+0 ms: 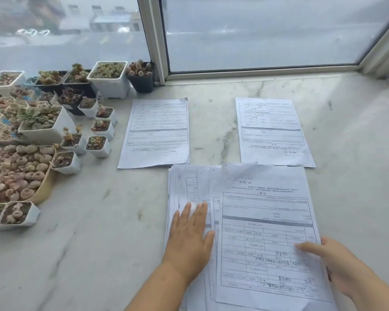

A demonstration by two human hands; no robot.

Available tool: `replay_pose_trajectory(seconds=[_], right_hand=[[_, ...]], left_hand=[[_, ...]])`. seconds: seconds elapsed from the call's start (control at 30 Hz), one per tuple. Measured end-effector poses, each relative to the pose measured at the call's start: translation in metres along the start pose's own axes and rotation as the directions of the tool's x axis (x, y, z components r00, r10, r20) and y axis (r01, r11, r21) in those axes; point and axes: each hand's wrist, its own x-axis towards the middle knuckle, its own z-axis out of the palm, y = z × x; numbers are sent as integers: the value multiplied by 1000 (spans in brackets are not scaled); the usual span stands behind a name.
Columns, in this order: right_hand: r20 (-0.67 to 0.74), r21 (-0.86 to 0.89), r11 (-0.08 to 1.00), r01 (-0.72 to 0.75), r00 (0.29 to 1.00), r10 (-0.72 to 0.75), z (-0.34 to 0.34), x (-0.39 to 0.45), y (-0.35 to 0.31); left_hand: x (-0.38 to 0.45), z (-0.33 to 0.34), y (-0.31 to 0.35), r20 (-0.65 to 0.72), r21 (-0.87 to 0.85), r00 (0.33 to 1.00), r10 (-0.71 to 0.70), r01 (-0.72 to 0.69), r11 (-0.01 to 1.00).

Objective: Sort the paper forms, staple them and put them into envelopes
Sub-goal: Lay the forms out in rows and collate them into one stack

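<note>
A loose stack of printed paper forms lies in front of me on the marble sill. My left hand presses flat on the stack's left part with straight fingers. The top form lies shifted to the right, its far edge slightly lifted. My right hand pinches this sheet at its right edge, thumb on top. Farther back, two separate forms lie flat: one at the left and one at the right.
Many small pots of succulents crowd the left side of the sill. A window frame and glass close off the back. Bare marble runs right of the papers.
</note>
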Motion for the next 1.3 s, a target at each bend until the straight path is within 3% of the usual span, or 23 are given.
replay_pose_trajectory(seconds=[0.07, 0.13, 0.23, 0.33, 0.47, 0.63, 0.8, 1.1, 1.17, 1.2, 1.27, 1.3], right_hand=[[23, 12, 1000, -23, 999, 23, -2, 3, -7], [5, 3, 1000, 3, 1000, -3, -3, 9, -10], [-35, -27, 996, 88, 995, -89, 0, 14, -8], [-42, 9, 991, 135, 990, -134, 1, 16, -5], [20, 70, 988, 136, 990, -138, -5, 18, -8], [137, 122, 986, 111, 982, -128, -12, 16, -18], [123, 91, 990, 111, 985, -122, -11, 21, -17], [78, 88, 995, 51, 995, -58, -15, 29, -13], [89, 62, 997, 55, 994, -61, -20, 27, -16], [85, 39, 997, 71, 994, -74, -23, 25, -20], [54, -127, 972, 198, 980, -193, -34, 22, -36], [38, -288, 912, 292, 955, -293, -39, 21, -48]], left_hand=[[3, -3, 1, 14, -102, 999, 51, -49, 994], [9, -6, 1, -101, -265, 995, 25, -51, 963], [27, -14, 9, -182, -535, 962, -203, 77, 841], [54, -31, 20, -12, -788, 902, -432, 258, 560], [75, -42, 26, 205, -878, 876, -436, 362, 314], [73, -49, 38, 125, -903, 871, -476, 298, 309], [71, -47, 47, 75, -894, 852, -518, 287, 343], [73, -39, 40, 199, -917, 826, -527, 347, 197], [69, -42, 39, 160, -918, 849, -503, 315, 241], [66, -45, 39, 67, -895, 856, -512, 279, 348], [57, -58, 42, -322, -639, 842, -434, 145, 756], [53, -66, 49, -489, -402, 839, -239, 27, 915]])
